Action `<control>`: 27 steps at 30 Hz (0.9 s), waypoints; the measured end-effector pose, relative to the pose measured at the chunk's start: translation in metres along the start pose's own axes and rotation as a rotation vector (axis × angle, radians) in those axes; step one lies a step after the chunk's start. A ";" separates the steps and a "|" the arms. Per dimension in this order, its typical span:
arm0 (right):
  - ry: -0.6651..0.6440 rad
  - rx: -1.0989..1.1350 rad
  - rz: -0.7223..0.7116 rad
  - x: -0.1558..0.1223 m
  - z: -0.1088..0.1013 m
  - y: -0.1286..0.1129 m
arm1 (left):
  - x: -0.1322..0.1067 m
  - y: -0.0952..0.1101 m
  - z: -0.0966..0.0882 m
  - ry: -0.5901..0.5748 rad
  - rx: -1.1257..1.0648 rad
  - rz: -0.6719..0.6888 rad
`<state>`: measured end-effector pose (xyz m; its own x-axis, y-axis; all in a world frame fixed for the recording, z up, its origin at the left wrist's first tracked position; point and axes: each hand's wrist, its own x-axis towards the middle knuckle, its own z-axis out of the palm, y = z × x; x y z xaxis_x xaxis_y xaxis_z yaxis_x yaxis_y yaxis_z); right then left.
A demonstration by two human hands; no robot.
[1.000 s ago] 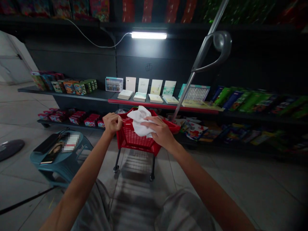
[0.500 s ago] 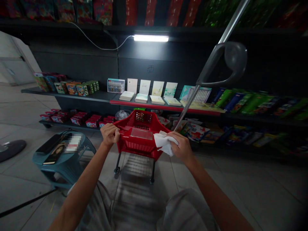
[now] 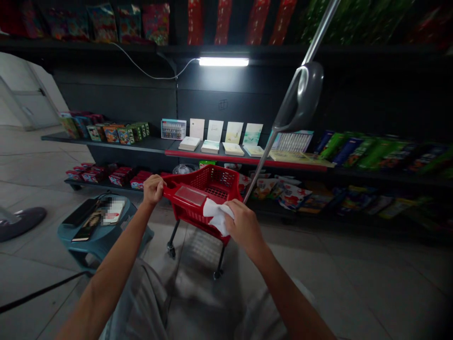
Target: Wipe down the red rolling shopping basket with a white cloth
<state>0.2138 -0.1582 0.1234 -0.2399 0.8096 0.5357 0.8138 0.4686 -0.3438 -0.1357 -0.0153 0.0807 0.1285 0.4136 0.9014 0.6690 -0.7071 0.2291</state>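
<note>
A small red shopping cart (image 3: 187, 212) stands in front of me, turned at an angle. My left hand (image 3: 153, 190) is closed on the left end of its handle. In my right hand (image 3: 244, 224) is a crumpled white cloth (image 3: 218, 215), held against the right end of the handle; whether the fingers also grip the bar is hidden. A long metal pole (image 3: 262, 165) with a grey loop-shaped piece (image 3: 300, 99) on it rises to the upper right from behind my right hand. Where its lower end joins is hidden.
Dark shelves (image 3: 130, 94) ahead hold books (image 3: 212, 146), small boxes (image 3: 118, 133) and bagged goods. A lit tube lamp (image 3: 223, 62) hangs under the upper shelf. At left, a blue-grey stool (image 3: 95, 233) carries a phone-like item and papers. A round dark base (image 3: 26, 222) stands farther left.
The cart has turned, its right handle end swinging toward me and left. My right hand, the cloth and the pole moved left with it. My left hand stays on the handle.
</note>
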 end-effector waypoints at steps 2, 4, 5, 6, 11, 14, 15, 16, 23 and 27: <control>0.011 -0.030 -0.001 -0.001 0.003 -0.012 | 0.005 -0.004 0.002 -0.024 -0.010 -0.055; 0.030 -0.046 -0.013 -0.002 0.005 -0.020 | 0.009 -0.005 0.006 -0.027 -0.014 -0.113; 0.041 -0.050 -0.020 -0.002 0.005 -0.023 | 0.010 -0.003 0.009 -0.028 -0.011 -0.135; 0.050 -0.053 -0.025 -0.002 0.006 -0.026 | 0.011 0.000 0.011 -0.035 -0.005 -0.148; 0.086 -0.096 0.002 -0.002 0.009 -0.034 | 0.010 0.040 0.023 -0.039 0.053 -0.129; 0.103 -0.127 0.042 0.001 0.014 -0.041 | 0.008 0.079 0.029 -0.025 0.031 -0.103; 0.108 -0.127 0.054 0.002 0.017 -0.043 | 0.009 0.091 0.032 -0.040 0.023 -0.092; 0.113 -0.115 0.056 0.004 0.019 -0.044 | 0.010 0.102 0.034 -0.067 0.010 -0.075; 0.368 0.475 -0.100 0.015 0.046 -0.033 | 0.027 0.104 0.046 -0.303 -0.057 -0.122; 0.277 0.544 -0.248 0.016 0.061 -0.018 | 0.038 0.079 0.040 -0.389 -0.043 -0.201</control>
<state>0.1627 -0.1321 0.0916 -0.1813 0.5677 0.8030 0.3504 0.8002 -0.4867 -0.0484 -0.0323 0.1184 0.2702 0.7249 0.6337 0.6790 -0.6101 0.4083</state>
